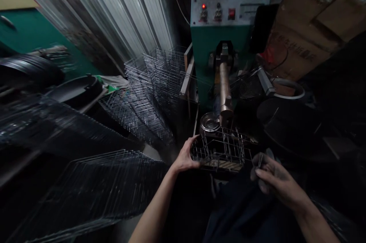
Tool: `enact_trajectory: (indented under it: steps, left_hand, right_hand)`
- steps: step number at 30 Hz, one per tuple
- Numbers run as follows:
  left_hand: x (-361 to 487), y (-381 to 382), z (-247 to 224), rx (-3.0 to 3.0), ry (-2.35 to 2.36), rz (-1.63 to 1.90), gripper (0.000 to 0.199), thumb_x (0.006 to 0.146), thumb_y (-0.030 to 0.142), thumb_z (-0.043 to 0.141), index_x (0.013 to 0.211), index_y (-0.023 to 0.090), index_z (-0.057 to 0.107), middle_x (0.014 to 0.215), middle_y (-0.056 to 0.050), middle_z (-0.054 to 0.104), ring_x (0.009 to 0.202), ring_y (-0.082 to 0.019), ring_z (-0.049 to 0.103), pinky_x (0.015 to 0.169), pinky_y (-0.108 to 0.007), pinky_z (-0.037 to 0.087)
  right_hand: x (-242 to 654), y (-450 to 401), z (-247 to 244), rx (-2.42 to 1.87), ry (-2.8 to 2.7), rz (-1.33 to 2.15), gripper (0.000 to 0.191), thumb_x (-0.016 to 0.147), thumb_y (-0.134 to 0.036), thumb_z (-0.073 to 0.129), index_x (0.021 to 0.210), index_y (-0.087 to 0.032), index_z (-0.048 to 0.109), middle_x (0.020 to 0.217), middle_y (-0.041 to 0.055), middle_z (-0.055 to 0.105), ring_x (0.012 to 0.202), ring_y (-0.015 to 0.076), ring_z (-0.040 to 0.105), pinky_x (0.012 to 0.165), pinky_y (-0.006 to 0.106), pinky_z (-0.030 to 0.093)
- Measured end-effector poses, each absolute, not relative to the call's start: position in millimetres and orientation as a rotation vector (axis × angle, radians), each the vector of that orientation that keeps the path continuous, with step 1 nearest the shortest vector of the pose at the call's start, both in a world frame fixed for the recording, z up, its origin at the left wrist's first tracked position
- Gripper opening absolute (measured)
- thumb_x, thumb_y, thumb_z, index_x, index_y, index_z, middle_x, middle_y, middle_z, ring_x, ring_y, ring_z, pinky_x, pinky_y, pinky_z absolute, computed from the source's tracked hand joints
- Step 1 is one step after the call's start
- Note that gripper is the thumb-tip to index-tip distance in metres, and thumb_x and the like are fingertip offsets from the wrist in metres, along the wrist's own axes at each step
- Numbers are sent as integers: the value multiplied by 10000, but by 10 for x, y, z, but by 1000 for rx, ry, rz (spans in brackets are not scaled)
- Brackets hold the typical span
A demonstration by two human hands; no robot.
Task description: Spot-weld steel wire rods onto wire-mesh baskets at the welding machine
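A wire rack (223, 149) sits in front of the machine's copper-coloured arm, close to my body. My left hand (185, 157) is closed around its left end, thumb at the near edge and fingers at the far edge. To the right of the rack, my right hand (271, 176) is pinched, with grey coverings on the fingertips. A thin wire (260, 160) seems to stick up between those fingers, though motion blurs it. Just behind the rack, the copper-coloured arm (225, 87) comes down beside a small round metal dish (210, 122).
A green machine (203, 41) with a lit control panel (228, 8) stands ahead. Stacked wire racks (151, 90) lean at left, with more wire panels (108, 186) nearer. Right of the machine are a cardboard box (309, 33) and a round dark container (286, 121).
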State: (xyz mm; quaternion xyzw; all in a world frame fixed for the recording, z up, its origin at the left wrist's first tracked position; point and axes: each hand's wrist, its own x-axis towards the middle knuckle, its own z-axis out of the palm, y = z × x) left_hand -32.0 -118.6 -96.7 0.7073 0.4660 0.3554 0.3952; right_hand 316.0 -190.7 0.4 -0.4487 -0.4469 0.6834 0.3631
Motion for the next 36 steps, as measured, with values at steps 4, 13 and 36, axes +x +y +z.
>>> enact_trajectory:
  steps: [4, 13, 36]
  left_hand:
    - [-309, -1292, -859, 1889, 1279, 791, 1068, 528, 268, 847, 1483, 257, 368, 1422, -103, 476, 1329, -344, 444, 1156, -560, 328]
    - [241, -1405, -396, 2201, 1464, 727, 998, 445, 352, 873, 1336, 253, 434, 1239, -93, 585, 1175, -371, 499, 1071, -602, 304]
    - [625, -1221, -130, 2261, 1544, 791, 949, 460, 423, 859, 1252, 228, 375, 1179, -98, 571, 1147, -343, 495, 1014, -535, 288]
  right_hand:
    - [3063, -1874, 55, -1044, -1061, 1837, 336, 821, -438, 754, 944, -190, 563, 637, -15, 609, 361, 23, 349, 369, 144, 229]
    - [3011, -1848, 91, -1023, -1357, 1772, 362, 854, -476, 700, 1053, -175, 728, 911, 100, 730, 782, 223, 709, 708, 339, 577]
    - [2731, -1490, -119, -936, -2330, 482, 254, 977, -117, 514, 1181, -170, 656, 1014, 82, 722, 937, 222, 663, 865, 373, 557]
